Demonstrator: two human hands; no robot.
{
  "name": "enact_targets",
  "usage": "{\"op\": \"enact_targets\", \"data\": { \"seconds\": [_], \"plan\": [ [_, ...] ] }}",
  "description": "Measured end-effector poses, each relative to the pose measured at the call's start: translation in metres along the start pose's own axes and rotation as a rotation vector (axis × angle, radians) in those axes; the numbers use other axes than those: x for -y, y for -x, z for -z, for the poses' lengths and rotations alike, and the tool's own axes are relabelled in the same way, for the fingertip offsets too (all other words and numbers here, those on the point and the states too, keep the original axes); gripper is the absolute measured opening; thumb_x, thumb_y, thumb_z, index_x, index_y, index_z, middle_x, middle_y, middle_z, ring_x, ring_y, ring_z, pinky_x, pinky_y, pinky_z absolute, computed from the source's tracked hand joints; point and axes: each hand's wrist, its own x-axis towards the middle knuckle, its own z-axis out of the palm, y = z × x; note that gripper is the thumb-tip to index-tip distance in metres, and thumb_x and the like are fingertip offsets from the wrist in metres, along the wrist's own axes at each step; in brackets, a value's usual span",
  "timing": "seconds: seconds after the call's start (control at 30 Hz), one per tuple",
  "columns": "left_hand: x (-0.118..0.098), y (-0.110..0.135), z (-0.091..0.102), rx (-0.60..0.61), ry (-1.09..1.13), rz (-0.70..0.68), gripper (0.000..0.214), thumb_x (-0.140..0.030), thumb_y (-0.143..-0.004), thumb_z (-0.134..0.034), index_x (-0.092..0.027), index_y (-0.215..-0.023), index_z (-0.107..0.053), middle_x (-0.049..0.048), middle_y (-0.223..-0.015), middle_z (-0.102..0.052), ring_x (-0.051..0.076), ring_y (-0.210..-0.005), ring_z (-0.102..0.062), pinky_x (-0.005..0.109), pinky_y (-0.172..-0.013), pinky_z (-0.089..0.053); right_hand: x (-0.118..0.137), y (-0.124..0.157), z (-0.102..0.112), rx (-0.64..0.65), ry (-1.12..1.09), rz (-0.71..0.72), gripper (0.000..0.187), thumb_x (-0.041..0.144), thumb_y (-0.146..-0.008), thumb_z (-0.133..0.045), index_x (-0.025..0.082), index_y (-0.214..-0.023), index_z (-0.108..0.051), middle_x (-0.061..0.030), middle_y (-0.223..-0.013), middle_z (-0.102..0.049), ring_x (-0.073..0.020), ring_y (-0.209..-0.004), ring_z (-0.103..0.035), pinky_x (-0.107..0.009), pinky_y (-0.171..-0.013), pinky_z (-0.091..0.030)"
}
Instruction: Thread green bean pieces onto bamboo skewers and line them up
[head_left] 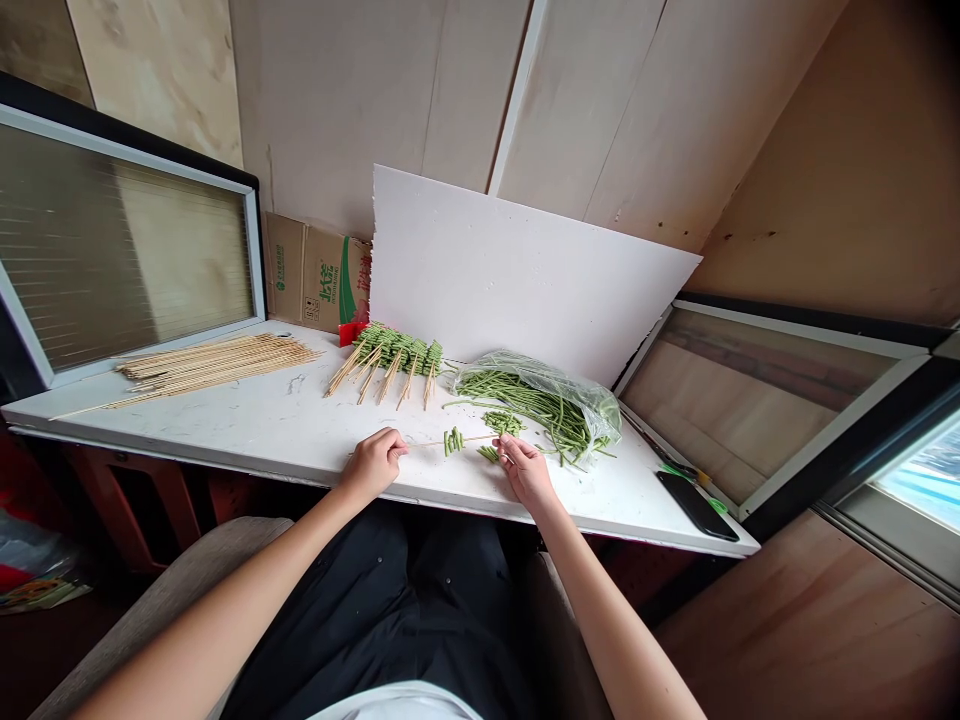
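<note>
The left hand (382, 462) pinches one end of a thin wooden stick (425, 444), thumb against curled fingers, probably to keep it level and steady. The right hand (523, 466) has its fingertips pressed together on the other end; whether they also grip a bit of bean is too small to tell. Between the hands, above the counter (292, 415), a short row of green bean pieces (453, 441) sits crosswise on the stick, which likely holds them in line. Just beside the right hand lies a small heap of cut beans (502, 423), presumably there for easy reach. Beyond it, long beans (525, 395) spill from a clear plastic bag (592, 390), perhaps left open for access. Farther left, filled skewers (397, 350) lie with their bare ends toward the person, seemingly for easy handling. At far left, bare sticks (217, 365) lie bundled roughly parallel, which likely makes single ones easier to draw out.
</note>
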Motion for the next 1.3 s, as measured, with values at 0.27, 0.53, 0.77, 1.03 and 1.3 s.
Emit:
{"op": "enact_targets", "data": {
  "seconds": [0.27,0.53,0.77,1.03,1.3],
  "plan": [
    [-0.003,-0.002,0.001,-0.011,-0.004,-0.007,0.019,-0.010,-0.092,-0.054,-0.023,-0.078,-0.059,0.0027,-0.082,-0.071,0.020,-0.076,-0.067,0.030,-0.068,-0.047,-0.004,0.001,-0.004,-0.066,0.054,0.064,0.035,0.051,-0.069,-0.092,0.020,-0.079,-0.079,-0.0044,-0.079,-0.073,-0.0178,-0.074,-0.065,-0.031,-0.066,-0.046],
    [0.000,-0.002,0.002,-0.027,-0.012,0.010,0.021,-0.009,-0.090,-0.056,-0.023,-0.074,-0.058,0.0020,-0.079,-0.071,0.019,-0.072,-0.066,0.030,-0.066,-0.046,-0.015,0.008,-0.019,-0.144,0.022,0.070,0.034,0.052,-0.069,-0.092,0.022,-0.077,-0.078,-0.0025,-0.075,-0.071,-0.0145,-0.064,-0.056,-0.031,-0.060,-0.043],
    [0.000,-0.001,0.003,-0.021,-0.008,-0.014,0.021,-0.008,-0.088,-0.055,-0.023,-0.075,-0.059,0.0019,-0.080,-0.071,0.019,-0.072,-0.066,0.030,-0.067,-0.046,-0.015,0.011,-0.022,-0.129,0.020,0.074,0.035,0.052,-0.068,-0.092,0.022,-0.075,-0.077,-0.0027,-0.074,-0.071,-0.0157,-0.065,-0.056,-0.031,-0.063,-0.043],
    [0.003,0.000,0.004,0.006,0.017,-0.026,0.021,-0.005,-0.085,-0.055,-0.023,-0.076,-0.060,0.0008,-0.078,-0.070,0.018,-0.071,-0.065,0.029,-0.067,-0.045,-0.013,0.011,-0.023,-0.117,0.032,0.069,0.040,0.055,-0.065,-0.093,0.021,-0.072,-0.073,-0.0017,-0.070,-0.070,-0.0133,-0.057,-0.051,-0.030,-0.059,-0.043],
    [0.004,0.000,0.004,0.011,0.021,-0.034,0.021,-0.002,-0.083,-0.055,-0.022,-0.077,-0.059,0.0002,-0.078,-0.070,0.017,-0.071,-0.065,0.028,-0.066,-0.044,-0.013,0.011,-0.023,-0.107,0.083,0.088,0.042,0.059,-0.067,-0.090,0.022,-0.075,-0.073,-0.0022,-0.066,-0.067,-0.0198,-0.069,-0.061,-0.032,-0.062,-0.043]
  ]
}}
